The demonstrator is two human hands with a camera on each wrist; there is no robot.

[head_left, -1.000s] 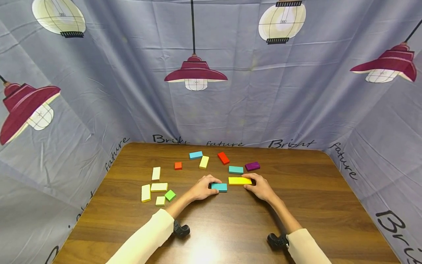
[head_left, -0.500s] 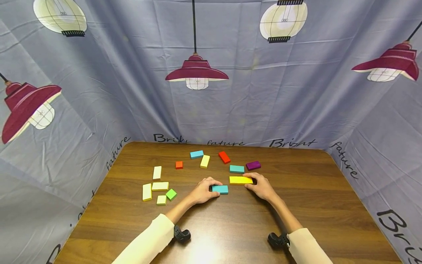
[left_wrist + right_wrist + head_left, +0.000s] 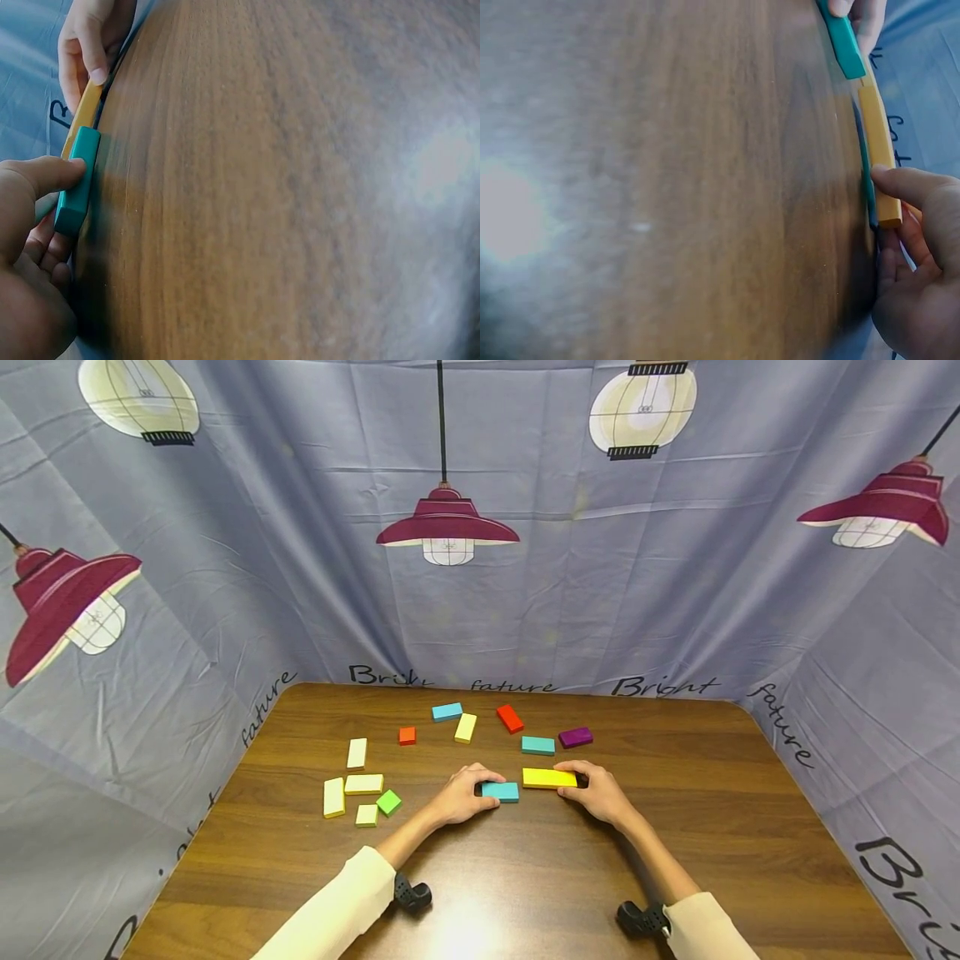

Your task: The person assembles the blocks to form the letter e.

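My left hand (image 3: 459, 794) pinches a blue-green rectangular block (image 3: 501, 792) between thumb and fingers near the middle of the table. To its right, my right hand (image 3: 597, 792) grips the right end of a longer yellow block (image 3: 546, 778). A narrow gap separates the two blocks in the head view. In the left wrist view the thumb lies along the near side of the blue-green block (image 3: 77, 180). The right wrist view shows the other thumb on the yellow block (image 3: 880, 154). A teal block (image 3: 537, 746) lies just behind the yellow one.
Behind the hands lie a purple block (image 3: 575, 737), a red block (image 3: 510, 718), a pale yellow block (image 3: 465, 728), a blue block (image 3: 447, 712) and a small orange-red block (image 3: 407, 736). Several pale blocks and a green one (image 3: 388, 802) are at the left. Printed cloth (image 3: 480, 610) surrounds the table.
My right hand has drawn the yellow block slightly toward me, away from the teal block and more level with the blue-green one. The left hand has stayed nearly still.
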